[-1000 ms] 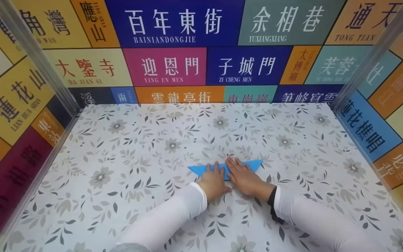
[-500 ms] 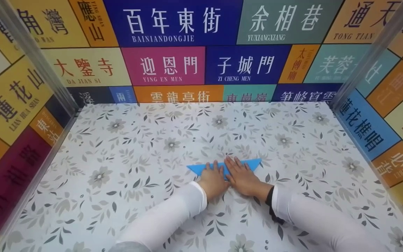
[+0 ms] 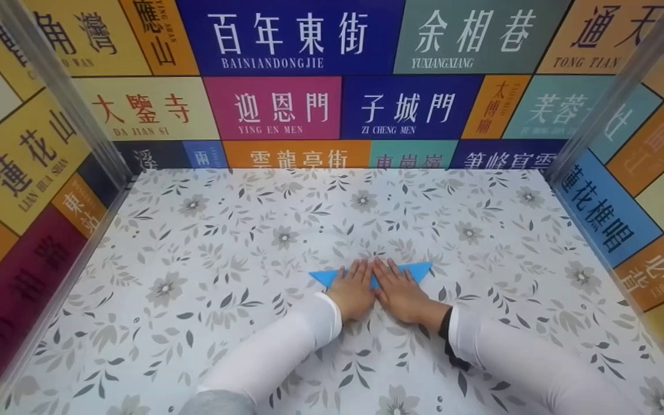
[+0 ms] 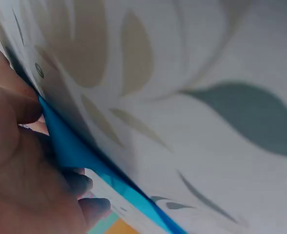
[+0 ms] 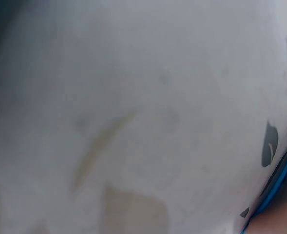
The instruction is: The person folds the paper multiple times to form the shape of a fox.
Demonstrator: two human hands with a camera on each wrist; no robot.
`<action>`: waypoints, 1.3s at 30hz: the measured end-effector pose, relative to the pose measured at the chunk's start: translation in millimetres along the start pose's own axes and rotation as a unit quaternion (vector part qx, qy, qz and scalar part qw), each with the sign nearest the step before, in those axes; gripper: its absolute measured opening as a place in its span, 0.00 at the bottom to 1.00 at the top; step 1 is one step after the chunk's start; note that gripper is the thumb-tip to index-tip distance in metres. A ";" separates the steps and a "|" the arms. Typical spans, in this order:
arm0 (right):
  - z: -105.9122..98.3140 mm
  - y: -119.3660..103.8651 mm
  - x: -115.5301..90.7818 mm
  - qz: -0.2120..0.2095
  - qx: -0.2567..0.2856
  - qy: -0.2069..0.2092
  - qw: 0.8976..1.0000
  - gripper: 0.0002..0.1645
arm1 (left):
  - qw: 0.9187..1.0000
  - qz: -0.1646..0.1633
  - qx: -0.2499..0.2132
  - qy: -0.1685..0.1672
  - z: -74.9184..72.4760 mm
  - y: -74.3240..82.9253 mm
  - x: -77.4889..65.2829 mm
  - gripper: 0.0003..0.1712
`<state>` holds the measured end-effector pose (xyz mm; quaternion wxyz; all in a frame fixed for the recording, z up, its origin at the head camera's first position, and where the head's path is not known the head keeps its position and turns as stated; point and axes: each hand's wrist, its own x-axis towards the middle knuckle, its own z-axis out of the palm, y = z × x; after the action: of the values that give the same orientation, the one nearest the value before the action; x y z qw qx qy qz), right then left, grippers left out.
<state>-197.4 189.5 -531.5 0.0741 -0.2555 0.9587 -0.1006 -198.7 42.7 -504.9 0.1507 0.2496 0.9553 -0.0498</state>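
Note:
A folded piece of blue paper lies on the floral table cover, its pointed ends showing left and right. My left hand rests on its left-middle part, fingers extended forward. Beside it my right hand lies with straight fingers over the right-middle part, and the fingertips of both hands come close together at the far edge. Both hands hide the paper's middle. In the left wrist view the blue paper runs under the left fingers. Only a sliver of blue paper shows in the right wrist view.
The white table cover carries grey leaves and flowers. Colourful sign-printed panels stand along the back and both sides. A clear edge strip runs up the right corner, with a similar strip at the left.
My left hand has slid slightly forward and right along the paper, its fingers now closer to the right hand. The right hand and the paper stay nearly in place.

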 end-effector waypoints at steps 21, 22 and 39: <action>3.9 3.2 0.2 0.002 -0.020 0.011 1.000 0.34 | 1.000 -0.002 -0.007 -0.023 5.4 -3.0 4.4 0.33; 3.6 2.8 0.3 0.001 -0.016 0.009 1.000 0.34 | 1.000 -0.002 -0.004 -0.025 6.3 -3.3 5.1 0.33; 1.6 1.5 1.4 0.005 -0.010 -0.001 1.000 0.33 | 0.999 0.015 0.000 -0.038 1.4 -6.5 3.5 0.33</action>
<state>-198.9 189.9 -533.6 0.0728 -0.2520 0.9608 -0.0902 -204.4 38.4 -507.2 0.1880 0.2614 0.9450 -0.0573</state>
